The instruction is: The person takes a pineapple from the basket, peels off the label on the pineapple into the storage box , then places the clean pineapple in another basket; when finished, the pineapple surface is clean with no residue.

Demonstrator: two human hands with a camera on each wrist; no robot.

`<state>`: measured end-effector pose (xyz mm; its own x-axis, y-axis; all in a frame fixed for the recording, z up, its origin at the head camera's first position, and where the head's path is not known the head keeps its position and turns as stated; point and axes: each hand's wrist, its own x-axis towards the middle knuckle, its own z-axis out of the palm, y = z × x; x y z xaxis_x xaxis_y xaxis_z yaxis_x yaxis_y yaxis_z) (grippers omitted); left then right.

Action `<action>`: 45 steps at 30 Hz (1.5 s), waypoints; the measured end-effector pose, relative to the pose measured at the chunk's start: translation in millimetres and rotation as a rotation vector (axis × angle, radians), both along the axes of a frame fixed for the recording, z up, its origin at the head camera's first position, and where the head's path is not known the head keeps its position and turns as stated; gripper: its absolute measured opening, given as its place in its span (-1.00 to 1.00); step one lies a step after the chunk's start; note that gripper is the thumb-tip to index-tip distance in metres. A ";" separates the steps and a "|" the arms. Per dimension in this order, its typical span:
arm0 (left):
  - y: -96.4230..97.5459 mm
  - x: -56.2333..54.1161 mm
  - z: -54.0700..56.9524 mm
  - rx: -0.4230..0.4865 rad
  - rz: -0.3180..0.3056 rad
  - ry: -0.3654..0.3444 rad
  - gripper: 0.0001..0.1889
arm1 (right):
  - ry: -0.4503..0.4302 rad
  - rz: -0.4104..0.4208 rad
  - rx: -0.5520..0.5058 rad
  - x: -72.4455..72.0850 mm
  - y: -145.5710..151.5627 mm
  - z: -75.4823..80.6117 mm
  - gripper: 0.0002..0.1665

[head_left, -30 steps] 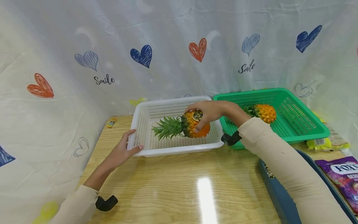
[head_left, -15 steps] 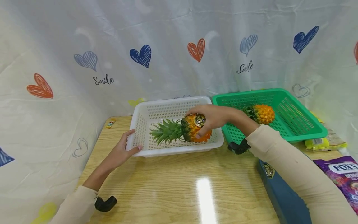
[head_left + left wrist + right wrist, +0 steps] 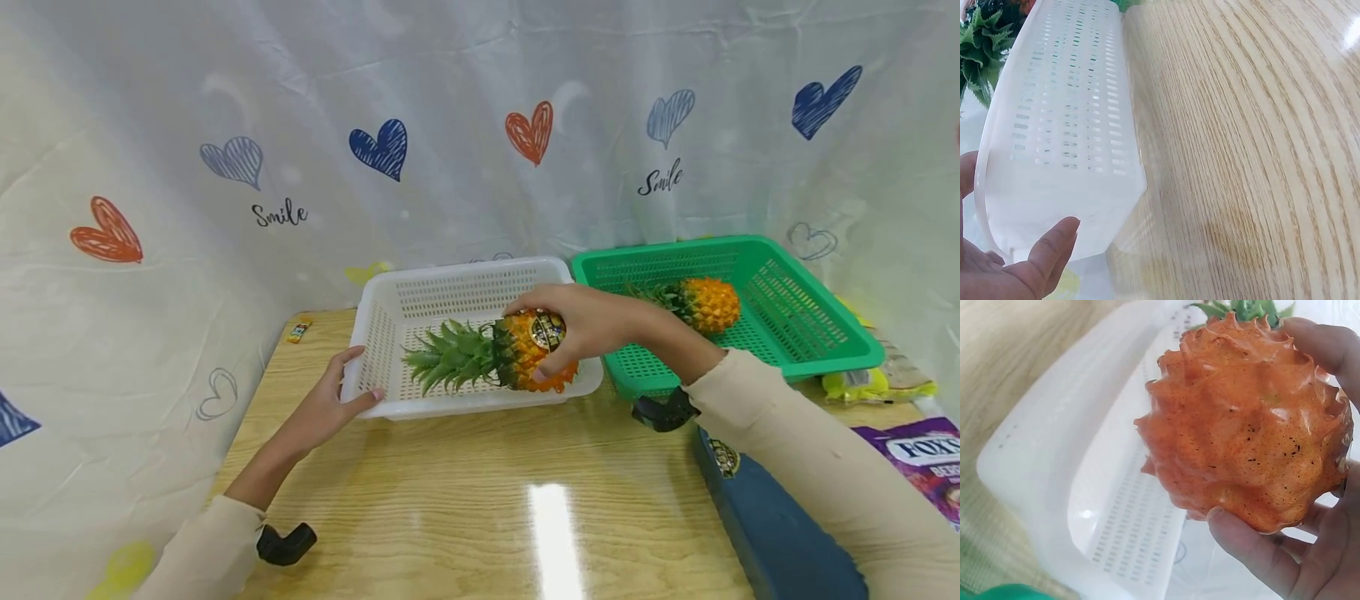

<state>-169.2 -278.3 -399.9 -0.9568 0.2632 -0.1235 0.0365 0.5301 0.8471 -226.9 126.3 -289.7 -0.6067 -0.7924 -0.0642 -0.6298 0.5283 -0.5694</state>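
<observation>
A pineapple (image 3: 536,350) with an orange body, green crown and round dark sticker is held over the white plastic basket (image 3: 450,408). My right hand (image 3: 588,321) grips its body from the right, and the crown points left. In the right wrist view, the thumb and fingers wrap round the spiky body (image 3: 1247,425). My left hand (image 3: 330,404) holds the basket's left front corner. The left wrist view shows its thumb (image 3: 1054,250) against the outer wall of that corner.
A green basket (image 3: 832,358) with another pineapple (image 3: 708,304) stands at the right. A dark blue box (image 3: 780,517) lies under the right forearm, beside a purple FOX'S bag (image 3: 922,458). A small yellow packet (image 3: 298,331) lies at left. A printed curtain hangs behind.
My right hand has carried the pineapple a little to the right and nearer the basket's front rim. My left hand and the white basket have stayed in place.
</observation>
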 end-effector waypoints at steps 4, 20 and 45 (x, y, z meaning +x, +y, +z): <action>1.6 -0.5 1.0 -0.006 -0.001 0.002 -0.05 | -0.026 -0.001 -0.015 9.9 3.3 -0.9 0.02; 0.3 0.0 0.0 -0.001 -0.016 0.001 -0.04 | 0.022 0.045 -0.044 58.6 3.3 -11.4 -0.02; 0.4 -1.3 -2.4 0.016 -0.011 -0.006 -0.05 | 0.016 -0.057 0.078 115.2 7.8 -67.8 0.00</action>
<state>-170.4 -277.8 -402.3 -0.9530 0.2761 -0.1250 0.0374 0.5162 0.8556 -111.7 134.1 -357.6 -0.6524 -0.7492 -0.1145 -0.6057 0.6063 -0.5153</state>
